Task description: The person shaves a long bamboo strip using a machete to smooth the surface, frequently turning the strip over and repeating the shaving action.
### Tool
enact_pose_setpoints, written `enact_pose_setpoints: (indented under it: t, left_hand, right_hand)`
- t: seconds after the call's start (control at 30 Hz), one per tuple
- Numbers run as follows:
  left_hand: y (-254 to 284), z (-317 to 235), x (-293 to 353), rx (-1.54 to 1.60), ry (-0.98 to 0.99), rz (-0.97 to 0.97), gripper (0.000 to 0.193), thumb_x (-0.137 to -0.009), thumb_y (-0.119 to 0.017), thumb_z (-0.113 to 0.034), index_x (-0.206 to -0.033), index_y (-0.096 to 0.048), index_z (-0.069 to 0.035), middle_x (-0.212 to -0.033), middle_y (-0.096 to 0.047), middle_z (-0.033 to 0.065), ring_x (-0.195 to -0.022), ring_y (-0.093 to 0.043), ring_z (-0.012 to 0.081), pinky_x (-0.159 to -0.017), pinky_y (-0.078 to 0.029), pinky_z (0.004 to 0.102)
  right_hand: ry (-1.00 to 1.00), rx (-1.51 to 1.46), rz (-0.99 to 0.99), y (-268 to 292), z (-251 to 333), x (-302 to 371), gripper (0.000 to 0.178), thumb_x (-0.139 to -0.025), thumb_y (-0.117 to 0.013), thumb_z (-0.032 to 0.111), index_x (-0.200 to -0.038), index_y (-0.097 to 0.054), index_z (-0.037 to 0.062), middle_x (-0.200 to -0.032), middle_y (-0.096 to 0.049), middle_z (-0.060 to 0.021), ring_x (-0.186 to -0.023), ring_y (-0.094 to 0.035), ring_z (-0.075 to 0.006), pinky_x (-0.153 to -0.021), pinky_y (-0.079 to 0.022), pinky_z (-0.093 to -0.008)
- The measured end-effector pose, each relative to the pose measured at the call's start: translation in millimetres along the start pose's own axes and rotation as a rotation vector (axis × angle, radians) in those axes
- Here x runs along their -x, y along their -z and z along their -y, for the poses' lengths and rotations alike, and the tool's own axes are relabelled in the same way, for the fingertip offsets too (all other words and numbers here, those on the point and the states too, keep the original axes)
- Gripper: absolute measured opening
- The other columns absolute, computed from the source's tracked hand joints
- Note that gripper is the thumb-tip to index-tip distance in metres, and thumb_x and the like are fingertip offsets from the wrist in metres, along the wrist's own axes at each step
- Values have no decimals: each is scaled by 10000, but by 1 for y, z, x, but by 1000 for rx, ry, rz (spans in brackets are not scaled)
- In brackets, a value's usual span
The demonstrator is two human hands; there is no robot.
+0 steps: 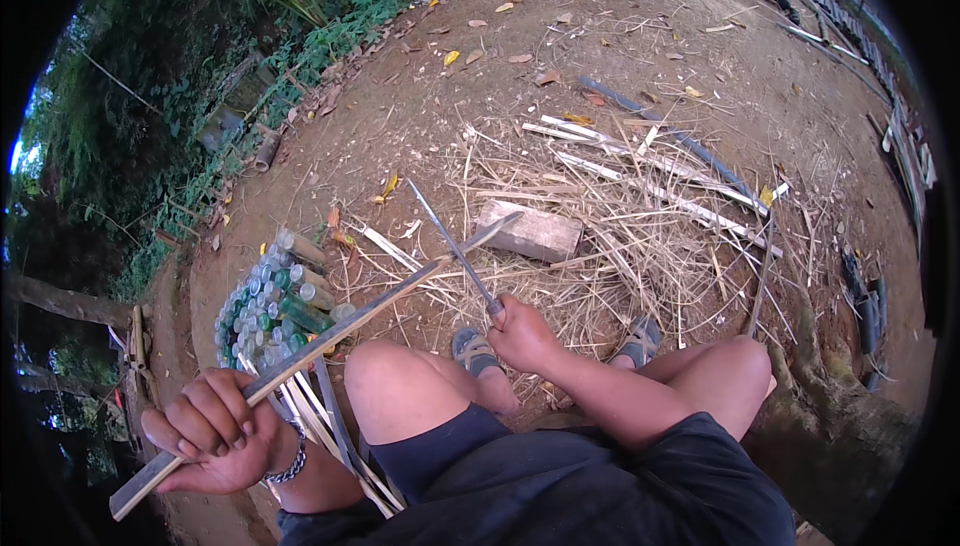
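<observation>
Left hand (212,426): While the forearm (325,484) is slanting up from the lower edge, the hand is making a fist, its fingers clamped around a strip (350,324).
Right hand (525,334): With the arm lying across the lap, it is gripping the lower end of a thin blade (436,221), fingers together around it.
Strip's place: It is passing slantwise through the left fist; a short end is sticking out at lower left, and the long part is reaching toward a block (535,236).
Crossing: The blade is crossing the strip just beyond the right fist; whether they are touching, I cannot tell.
Strip's look: It is looking long, narrow and flat, showing one pale side and one dark grey edge, and is narrowing to a dark point.
Ground: Shavings (650,281) are lying around the block.
</observation>
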State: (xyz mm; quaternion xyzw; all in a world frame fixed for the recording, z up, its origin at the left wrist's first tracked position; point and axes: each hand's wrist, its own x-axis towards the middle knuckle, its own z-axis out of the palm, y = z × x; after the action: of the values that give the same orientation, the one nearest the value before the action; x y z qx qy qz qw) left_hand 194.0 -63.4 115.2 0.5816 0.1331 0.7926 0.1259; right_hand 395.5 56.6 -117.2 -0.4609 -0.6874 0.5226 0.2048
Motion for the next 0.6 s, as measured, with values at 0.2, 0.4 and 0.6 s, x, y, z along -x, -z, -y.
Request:
enact_pose_setpoints:
  t: [0.2,0.4,0.6]
  left_hand:
    - [-8,3,-3,-31,17,-19,423,-931,-600,-482,-788,-389,-144,-517,-399,-45,-384,-372,39,-371,-353,167]
    - [-8,2,-12,-14,51,30,401,-936,-601,-455,-794,-403,-137,-529,-412,-52,-390,-382,40,-394,-319,181]
    - [-7,18,-30,-92,62,-32,405,-930,-608,-451,-792,-409,-126,-541,-411,-53,-408,-383,48,-431,-334,177]
  right_hand:
    - [149,18,15,-27,3,5,279,-822,-597,160,-1060,-544,25,-811,-652,-243,-773,-652,-418,-729,-507,-513]
    - [-17,-33,-81,-9,-33,-29,280,-798,-591,116,-1056,-538,21,-803,-649,-248,-771,-651,-423,-729,-511,-512]
    - [33,-57,-87,-22,-39,-55,239,-801,-589,106,-1008,-531,2,-797,-644,-236,-771,-650,-423,-718,-517,-500]
